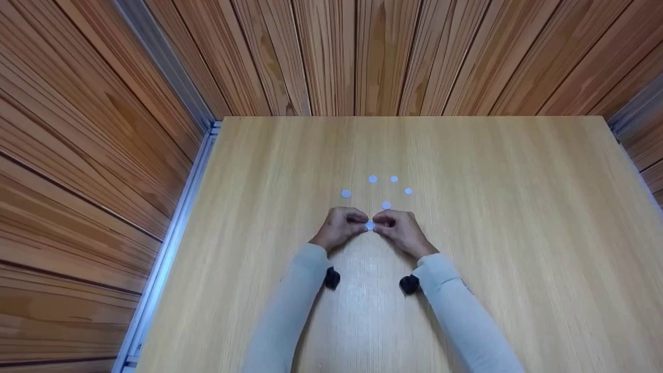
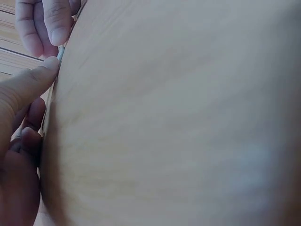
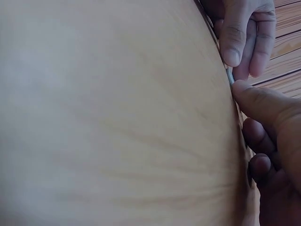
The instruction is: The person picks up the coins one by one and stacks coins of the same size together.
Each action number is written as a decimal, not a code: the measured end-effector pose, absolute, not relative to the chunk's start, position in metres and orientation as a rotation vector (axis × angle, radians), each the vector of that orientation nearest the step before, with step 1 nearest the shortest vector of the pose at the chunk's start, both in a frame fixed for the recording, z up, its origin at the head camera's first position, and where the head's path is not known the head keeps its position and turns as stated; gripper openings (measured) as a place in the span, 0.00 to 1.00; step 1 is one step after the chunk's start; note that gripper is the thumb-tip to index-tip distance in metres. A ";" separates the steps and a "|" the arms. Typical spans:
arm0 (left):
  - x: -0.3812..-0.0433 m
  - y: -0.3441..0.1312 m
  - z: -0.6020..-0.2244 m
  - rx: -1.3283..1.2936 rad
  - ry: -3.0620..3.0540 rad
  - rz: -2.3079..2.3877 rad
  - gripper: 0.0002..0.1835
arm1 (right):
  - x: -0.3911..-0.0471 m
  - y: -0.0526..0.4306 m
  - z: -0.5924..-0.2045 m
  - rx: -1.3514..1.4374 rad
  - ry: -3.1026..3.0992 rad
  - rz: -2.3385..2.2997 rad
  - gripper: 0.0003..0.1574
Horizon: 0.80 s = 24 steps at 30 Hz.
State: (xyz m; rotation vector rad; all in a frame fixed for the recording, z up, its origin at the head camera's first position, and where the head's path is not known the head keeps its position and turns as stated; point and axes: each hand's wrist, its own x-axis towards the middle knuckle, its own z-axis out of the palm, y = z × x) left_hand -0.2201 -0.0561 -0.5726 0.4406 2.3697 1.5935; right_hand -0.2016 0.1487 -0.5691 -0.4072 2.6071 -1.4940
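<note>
A small pale disc (image 1: 370, 225) lies between the two hands over the wooden table, just in front of the other discs. My left hand (image 1: 342, 227) pinches its left edge with thumb and forefinger; my right hand (image 1: 401, 231) does the same at the right edge. Both wrist views show the disc edge-on as a thin pale sliver (image 2: 60, 52), low along the tabletop, with a thumb at either end. The remaining fingers curl in behind. Another pale disc (image 1: 386, 205) sits just beyond the right fingertips.
Several more pale discs are spread beyond the hands, among them one at the left (image 1: 346, 193) and a smaller one at the right (image 1: 408, 191). The light wooden table (image 1: 518, 207) meets plank-patterned walls (image 1: 331, 57) at the back and left. A metal rail (image 1: 171, 233) runs along its left edge.
</note>
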 end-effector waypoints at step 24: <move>-0.208 -0.068 -0.567 0.387 2.331 1.552 0.08 | -0.189 0.136 -0.565 -0.428 2.557 -1.442 0.08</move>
